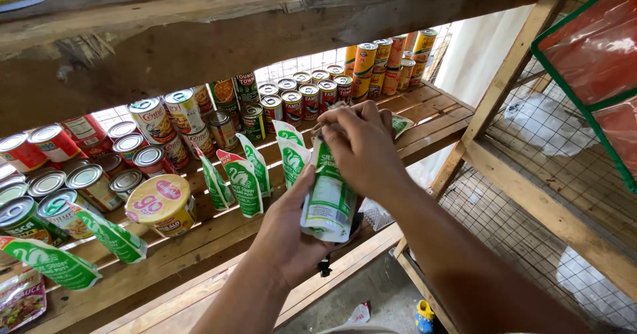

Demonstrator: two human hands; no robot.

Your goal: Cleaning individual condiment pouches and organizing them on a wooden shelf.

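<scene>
My left hand point(286, 236) holds a stack of green-and-white pouches point(329, 198) upright from below, in front of a wooden slatted shelf point(424, 118). My right hand point(361, 147) grips the top of the same stack from above, fingers curled over its upper edge. More green-and-white pouches point(242, 183) stand leaning in a row on the shelf just left of my hands. Behind them are rows of tin cans point(302, 98) with red, green and yellow labels.
A yellow round tub point(164, 204) lies on its side on the shelf at left, beside more cans point(40, 195). A thick wooden plank point(265, 29) runs overhead. Wire mesh point(531, 195) and a wooden frame stand at right; a red-and-green bag point(597, 49) hangs top right.
</scene>
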